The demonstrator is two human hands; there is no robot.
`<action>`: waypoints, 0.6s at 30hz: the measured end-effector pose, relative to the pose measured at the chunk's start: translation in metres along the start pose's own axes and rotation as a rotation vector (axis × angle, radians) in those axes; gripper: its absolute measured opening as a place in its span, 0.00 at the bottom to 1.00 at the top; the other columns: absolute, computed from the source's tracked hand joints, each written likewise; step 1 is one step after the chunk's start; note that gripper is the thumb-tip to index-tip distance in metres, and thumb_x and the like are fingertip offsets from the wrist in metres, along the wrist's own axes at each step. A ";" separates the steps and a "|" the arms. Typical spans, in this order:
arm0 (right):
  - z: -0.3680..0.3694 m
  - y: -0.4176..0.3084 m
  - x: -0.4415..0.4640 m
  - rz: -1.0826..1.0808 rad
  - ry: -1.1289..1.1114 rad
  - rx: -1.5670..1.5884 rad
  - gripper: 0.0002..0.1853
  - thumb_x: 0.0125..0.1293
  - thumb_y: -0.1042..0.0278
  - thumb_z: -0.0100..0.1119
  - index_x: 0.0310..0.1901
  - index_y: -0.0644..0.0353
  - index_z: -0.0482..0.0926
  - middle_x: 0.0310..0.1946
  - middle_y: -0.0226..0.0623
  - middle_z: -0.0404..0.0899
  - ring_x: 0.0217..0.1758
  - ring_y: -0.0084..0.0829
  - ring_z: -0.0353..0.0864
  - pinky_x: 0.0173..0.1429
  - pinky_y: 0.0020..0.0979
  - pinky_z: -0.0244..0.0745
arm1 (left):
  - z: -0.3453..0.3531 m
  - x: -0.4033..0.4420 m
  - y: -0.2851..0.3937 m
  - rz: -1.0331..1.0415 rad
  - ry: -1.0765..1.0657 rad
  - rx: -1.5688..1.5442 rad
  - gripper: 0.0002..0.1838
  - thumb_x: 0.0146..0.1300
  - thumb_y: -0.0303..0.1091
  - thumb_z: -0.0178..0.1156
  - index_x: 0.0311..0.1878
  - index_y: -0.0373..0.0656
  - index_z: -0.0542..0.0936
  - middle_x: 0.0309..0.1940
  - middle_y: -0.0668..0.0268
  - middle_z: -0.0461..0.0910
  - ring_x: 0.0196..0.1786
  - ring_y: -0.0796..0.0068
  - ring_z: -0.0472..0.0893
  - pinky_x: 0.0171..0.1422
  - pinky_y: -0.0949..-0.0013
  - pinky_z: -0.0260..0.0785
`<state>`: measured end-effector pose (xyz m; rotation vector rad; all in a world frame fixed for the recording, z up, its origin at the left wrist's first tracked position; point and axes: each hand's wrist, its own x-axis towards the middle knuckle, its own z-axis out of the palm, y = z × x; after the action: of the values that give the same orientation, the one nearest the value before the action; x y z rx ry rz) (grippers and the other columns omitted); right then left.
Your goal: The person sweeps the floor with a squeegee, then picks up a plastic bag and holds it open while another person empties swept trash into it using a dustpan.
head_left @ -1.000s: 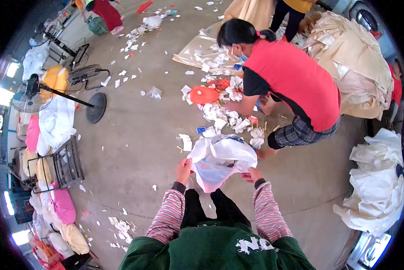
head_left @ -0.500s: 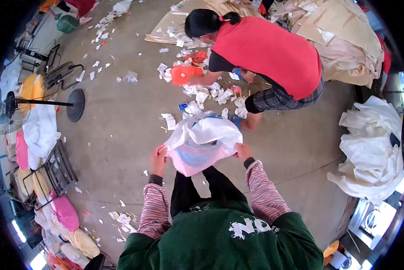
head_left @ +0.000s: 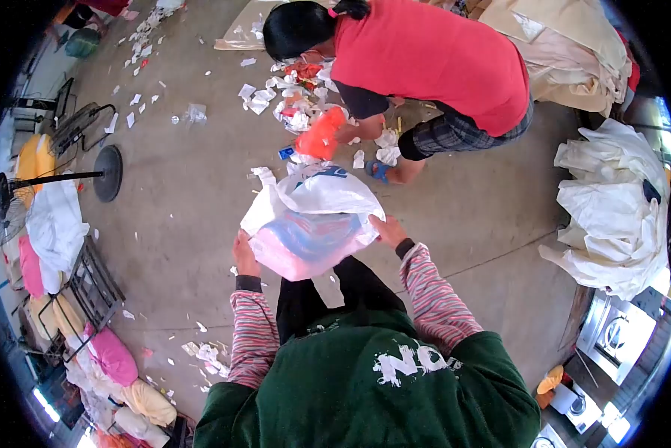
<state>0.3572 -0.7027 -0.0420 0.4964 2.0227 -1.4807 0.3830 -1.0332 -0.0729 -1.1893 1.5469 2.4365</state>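
L hand (head_left: 246, 254): grip clenched on the L edge of a white plastic bag (head_left: 294, 243); R hand (head_left: 387, 230): grip clenched on its R edge. Bag's held spread betw. the two, above the floor (head_left: 462, 216), in front of the wearer's legs, blue print on its far side. Just beyond: small blue packet (head_left: 286, 152) nr. an orange-red bag (head_left: 322, 134) w/ a co-worker's hand at it. White paper scraps (head_left: 259, 99) lie around. Co-worker (head_left: 432, 60), red top, bends over them. Farther, upper R: heap of cream fabric (head_left: 574, 56).
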 end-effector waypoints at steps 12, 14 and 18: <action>-0.007 0.011 0.002 0.101 0.133 -0.058 0.23 0.51 0.49 0.48 0.20 0.67 0.70 0.14 0.33 0.70 0.14 0.23 0.69 0.20 0.24 0.65 | 0.014 0.000 0.012 0.247 0.060 0.282 0.12 0.54 0.39 0.50 0.32 0.38 0.70 0.24 0.72 0.67 0.26 0.85 0.64 0.29 0.81 0.58; -0.007 0.014 0.008 0.092 0.137 -0.051 0.23 0.50 0.49 0.49 0.19 0.67 0.70 0.13 0.33 0.69 0.14 0.23 0.69 0.19 0.24 0.65 | 0.016 0.001 0.014 0.261 0.013 0.329 0.11 0.52 0.37 0.52 0.29 0.38 0.70 0.22 0.74 0.67 0.26 0.86 0.64 0.28 0.82 0.57; -0.017 0.011 0.016 0.080 0.136 0.091 0.22 0.50 0.50 0.50 0.20 0.67 0.70 0.13 0.34 0.69 0.13 0.23 0.68 0.16 0.24 0.63 | 0.017 0.006 0.023 0.186 0.058 0.243 0.10 0.52 0.37 0.52 0.26 0.39 0.70 0.21 0.74 0.67 0.24 0.87 0.64 0.27 0.82 0.58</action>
<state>0.3478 -0.6836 -0.0571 0.7251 2.0191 -1.5323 0.3604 -1.0338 -0.0553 -1.1267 1.9852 2.2459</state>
